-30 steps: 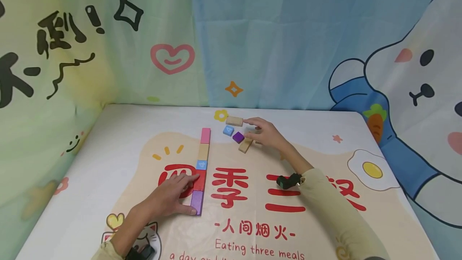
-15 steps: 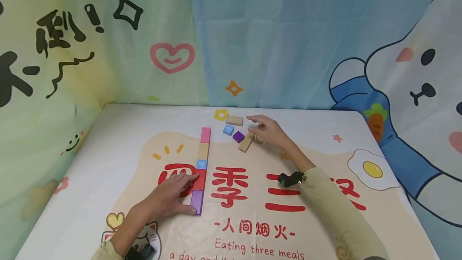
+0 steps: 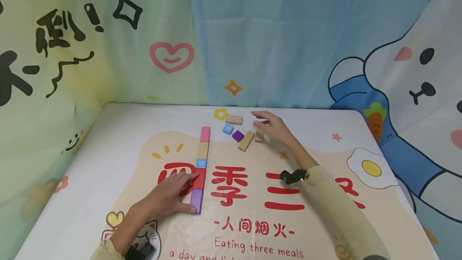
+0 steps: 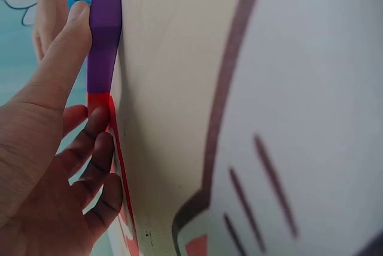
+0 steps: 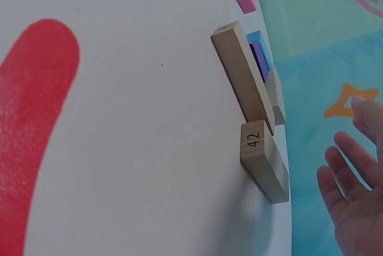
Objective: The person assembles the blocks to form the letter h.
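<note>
A straight row of blocks lies end to end in the head view: a pink block (image 3: 205, 134), a plain wooden block (image 3: 203, 150), a blue cube (image 3: 201, 163), a red block (image 3: 199, 178) and a purple block (image 3: 196, 201). My left hand (image 3: 169, 193) rests along the row's left side, index fingertip on the red block, thumb at the purple block's near end. Relaxed and holding nothing, my right hand (image 3: 274, 126) hovers by a wooden block (image 3: 259, 135), marked 42 in the right wrist view. Another wooden block (image 3: 246, 141) lies left of it.
Behind these lie a dark purple cube (image 3: 238, 136), a second blue cube (image 3: 227, 129) and another wooden block (image 3: 234, 120). The printed cloth (image 3: 252, 248) covers the table, and a fabric backdrop (image 3: 267, 51) rises at its far edge.
My right hand has drawn back to the right and slightly farther away, baring the wooden blocks it partly covered. My left hand and the row have stayed put.
</note>
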`<state>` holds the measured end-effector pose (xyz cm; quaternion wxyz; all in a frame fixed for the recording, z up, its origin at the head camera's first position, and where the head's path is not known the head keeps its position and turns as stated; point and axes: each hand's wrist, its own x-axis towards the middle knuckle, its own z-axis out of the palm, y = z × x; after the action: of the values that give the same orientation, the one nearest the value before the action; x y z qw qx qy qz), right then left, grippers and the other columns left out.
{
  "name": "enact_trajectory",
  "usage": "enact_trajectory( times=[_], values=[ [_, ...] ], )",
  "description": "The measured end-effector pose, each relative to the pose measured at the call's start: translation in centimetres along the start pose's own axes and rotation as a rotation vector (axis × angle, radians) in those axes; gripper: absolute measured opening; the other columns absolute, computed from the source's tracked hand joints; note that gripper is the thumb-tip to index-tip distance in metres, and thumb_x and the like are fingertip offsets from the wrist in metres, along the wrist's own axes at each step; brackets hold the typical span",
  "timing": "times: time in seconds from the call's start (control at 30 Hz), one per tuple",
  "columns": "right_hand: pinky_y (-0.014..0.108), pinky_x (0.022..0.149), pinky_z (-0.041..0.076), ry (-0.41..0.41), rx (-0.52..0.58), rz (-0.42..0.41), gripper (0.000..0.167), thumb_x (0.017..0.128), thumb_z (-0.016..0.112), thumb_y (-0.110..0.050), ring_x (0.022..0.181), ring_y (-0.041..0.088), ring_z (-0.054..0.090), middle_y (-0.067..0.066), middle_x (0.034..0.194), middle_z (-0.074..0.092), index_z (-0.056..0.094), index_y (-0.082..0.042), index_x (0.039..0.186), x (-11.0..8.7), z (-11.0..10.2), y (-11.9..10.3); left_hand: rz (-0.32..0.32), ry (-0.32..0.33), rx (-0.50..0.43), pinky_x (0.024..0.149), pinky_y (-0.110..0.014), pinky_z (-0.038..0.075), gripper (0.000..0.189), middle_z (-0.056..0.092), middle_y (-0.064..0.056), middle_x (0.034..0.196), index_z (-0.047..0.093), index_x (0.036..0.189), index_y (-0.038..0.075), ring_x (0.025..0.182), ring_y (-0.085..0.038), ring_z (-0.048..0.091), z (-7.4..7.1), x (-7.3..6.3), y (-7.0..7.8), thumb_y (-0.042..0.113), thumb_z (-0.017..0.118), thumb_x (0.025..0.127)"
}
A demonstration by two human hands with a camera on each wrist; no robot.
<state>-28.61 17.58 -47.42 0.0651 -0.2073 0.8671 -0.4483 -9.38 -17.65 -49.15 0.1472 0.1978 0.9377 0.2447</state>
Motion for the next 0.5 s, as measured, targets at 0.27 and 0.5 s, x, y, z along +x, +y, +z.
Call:
enact_trajectory(
  times=[0.27,0.5],
  values=[
    [0.049,0.106,0.045,0.009,0.027,-0.006,0.047,0.098,0.059,-0.024,0.128,0.033,0.051,0.015,0.142,0.052,0.05,-0.003,0.139,0.22,0.17,0.61,0.006,0.009,0.004,0.1,-0.043,0.052,0.098,0.055,0.002,0.132,0.041,0.147,0.021,0.123,-0.016,0.05,0.02,0.02,-0.01,0.065,0.076,0.067],
    [0.048,0.107,0.045,0.011,0.026,0.004,0.05,0.097,0.06,-0.027,0.129,0.03,0.05,0.014,0.143,0.051,0.049,-0.006,0.141,0.17,0.39,0.48,0.01,0.016,0.002,0.099,-0.044,0.052,0.097,0.054,0.001,0.135,0.042,0.146,0.022,0.125,-0.018,0.05,0.12,-0.02,-0.02,0.065,0.076,0.067]
  ],
)
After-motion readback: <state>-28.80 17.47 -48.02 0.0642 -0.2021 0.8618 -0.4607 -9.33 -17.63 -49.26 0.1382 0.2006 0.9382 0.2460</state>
